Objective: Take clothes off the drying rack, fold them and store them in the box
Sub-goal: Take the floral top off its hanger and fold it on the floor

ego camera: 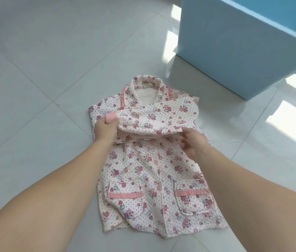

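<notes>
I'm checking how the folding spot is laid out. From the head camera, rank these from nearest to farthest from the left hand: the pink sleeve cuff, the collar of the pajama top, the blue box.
1. Pink sleeve cuff: in the left hand's grip, at the top's left edge.
2. Collar: beyond the hand, at the far end of the pajama top on the floor.
3. Blue box: far right, standing clear of the garment.

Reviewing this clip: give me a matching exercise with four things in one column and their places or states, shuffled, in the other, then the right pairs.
Things:
1. light blue rectangular box
2. floral quilted pyjama top with pink trim
3. pink sleeve cuff
4. left hand

Places or states:
A. spread flat on the white tiled floor
B. standing at upper right, beyond the garment
C. gripping the sleeve at its cuff end
D. poking out above the thumb

Pairs: 1-B, 2-A, 3-D, 4-C
</notes>
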The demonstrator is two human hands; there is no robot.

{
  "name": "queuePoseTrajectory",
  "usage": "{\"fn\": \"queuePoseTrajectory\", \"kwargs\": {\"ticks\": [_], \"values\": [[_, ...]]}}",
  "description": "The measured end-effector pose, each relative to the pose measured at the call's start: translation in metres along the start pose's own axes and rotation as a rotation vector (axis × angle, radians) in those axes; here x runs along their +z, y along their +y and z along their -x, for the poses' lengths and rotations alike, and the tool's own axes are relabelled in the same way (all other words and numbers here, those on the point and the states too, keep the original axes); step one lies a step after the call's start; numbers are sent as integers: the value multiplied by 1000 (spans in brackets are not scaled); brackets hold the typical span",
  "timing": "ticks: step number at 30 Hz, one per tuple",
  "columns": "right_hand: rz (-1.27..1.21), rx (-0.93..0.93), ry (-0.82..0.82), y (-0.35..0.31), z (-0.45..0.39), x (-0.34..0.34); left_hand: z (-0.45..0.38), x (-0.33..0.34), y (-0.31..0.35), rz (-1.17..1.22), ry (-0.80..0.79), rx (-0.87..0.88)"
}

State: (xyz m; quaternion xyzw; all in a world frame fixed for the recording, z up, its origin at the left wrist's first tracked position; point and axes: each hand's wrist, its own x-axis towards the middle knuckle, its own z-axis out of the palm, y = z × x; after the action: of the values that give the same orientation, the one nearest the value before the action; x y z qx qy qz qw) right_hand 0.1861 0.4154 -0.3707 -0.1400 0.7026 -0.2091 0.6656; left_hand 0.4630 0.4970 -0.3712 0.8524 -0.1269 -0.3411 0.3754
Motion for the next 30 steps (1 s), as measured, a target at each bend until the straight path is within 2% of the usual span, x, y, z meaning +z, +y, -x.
{"fn": "queuePoseTrajectory", "kwargs": {"ticks": [2, 7, 9, 11, 14, 16, 18, 19, 21, 23, 26, 28, 30], "values": [[75, -75, 45, -1, -1, 2, 0, -7, -4, 16, 116, 31], [467, -244, 288, 11, -11, -7, -9, -21, -45, -88, 140, -293], [678, -238, 398, 20, -13, -20, 0, -26, -61, -141, 213, -353], [887, -145, 499, 29, -15, -43, 21, -29, -82, -176, 220, -478], [921, 52, 418, 49, -19, -81, 57, -31, -118, -137, 91, -683], [997, 99, 319, 66, -24, -103, 80, -33, -140, -152, 19, -772], [1133, 148, 187, 69, -12, -108, 98, -32, -156, -249, 70, -810], [1124, 140, 197, 68, -3, -106, 106, -33, -157, -304, 106, -818], [1117, 136, 112, 58, 26, -98, 111, -35, -160, -321, 130, -814], [1107, 116, 101, 48, 49, -93, 104, -39, -178, -281, 97, -836], [1274, 183, -26, 49, 50, -100, 78, -41, -233, -347, -13, -786], [1365, 289, -59, 50, 45, -106, 89, -44, -220, -335, -65, -702], [1291, 287, -33, 45, 44, -103, 113, -47, -168, -230, -69, -599]]}}
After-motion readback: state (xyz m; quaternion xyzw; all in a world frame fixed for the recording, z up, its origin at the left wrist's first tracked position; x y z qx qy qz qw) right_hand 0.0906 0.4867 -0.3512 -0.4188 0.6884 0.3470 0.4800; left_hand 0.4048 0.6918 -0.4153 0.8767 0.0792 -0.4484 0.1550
